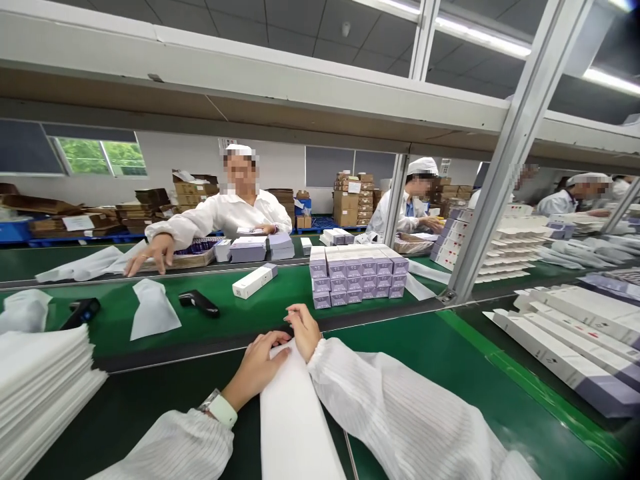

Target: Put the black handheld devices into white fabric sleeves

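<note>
A long white soft sleeve (295,427), which looks like foam packing material, lies lengthwise in front of me, its far end under my hands. My left hand (257,367) is closed over the far left corner, thumb lying on top and fingers curled past the edge. Beside it, my right hand (304,331) is at the far right corner with its fingers bent and pressed together; what they pinch, if anything, is hidden. A light green watch band is on my left wrist.
White sleeves (45,393) are stacked at left. Across the belt (285,313) are a block of small purple-white boxes (357,277), a single box (255,281), a handheld scanner (199,303) and a loose sleeve (154,310). Flat cartons (575,340) lie right, near a metal post (515,147). A co-worker's hand (153,255) reaches opposite.
</note>
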Available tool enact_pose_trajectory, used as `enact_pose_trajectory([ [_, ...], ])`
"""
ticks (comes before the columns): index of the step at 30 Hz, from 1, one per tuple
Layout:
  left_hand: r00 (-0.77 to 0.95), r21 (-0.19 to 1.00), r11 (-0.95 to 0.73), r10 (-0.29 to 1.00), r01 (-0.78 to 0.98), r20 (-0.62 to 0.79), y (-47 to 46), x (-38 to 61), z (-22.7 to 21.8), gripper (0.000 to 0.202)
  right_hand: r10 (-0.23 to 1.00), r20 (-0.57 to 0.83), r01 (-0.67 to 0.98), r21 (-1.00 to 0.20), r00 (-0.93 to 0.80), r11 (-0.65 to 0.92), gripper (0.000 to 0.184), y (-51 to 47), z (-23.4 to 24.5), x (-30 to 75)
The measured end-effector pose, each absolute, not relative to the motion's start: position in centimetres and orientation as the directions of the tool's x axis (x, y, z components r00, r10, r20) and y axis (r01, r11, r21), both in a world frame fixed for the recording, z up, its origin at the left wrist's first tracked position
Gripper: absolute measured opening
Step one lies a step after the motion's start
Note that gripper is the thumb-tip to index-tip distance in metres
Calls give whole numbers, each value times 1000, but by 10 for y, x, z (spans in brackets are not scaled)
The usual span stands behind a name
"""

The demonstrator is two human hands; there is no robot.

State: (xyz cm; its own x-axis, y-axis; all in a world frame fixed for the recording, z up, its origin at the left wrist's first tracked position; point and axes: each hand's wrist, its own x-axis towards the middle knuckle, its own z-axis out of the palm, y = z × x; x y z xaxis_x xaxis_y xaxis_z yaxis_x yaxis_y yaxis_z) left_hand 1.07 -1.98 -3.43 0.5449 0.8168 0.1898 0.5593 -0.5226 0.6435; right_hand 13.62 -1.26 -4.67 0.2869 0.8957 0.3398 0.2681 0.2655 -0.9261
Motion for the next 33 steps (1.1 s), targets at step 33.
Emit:
enact_pose_trajectory([
  [33, 512, 819, -397, 845, 413, 152, -10, 0, -31, 32, 881, 462, 511, -735, -105, 446, 9, -26, -46, 163],
])
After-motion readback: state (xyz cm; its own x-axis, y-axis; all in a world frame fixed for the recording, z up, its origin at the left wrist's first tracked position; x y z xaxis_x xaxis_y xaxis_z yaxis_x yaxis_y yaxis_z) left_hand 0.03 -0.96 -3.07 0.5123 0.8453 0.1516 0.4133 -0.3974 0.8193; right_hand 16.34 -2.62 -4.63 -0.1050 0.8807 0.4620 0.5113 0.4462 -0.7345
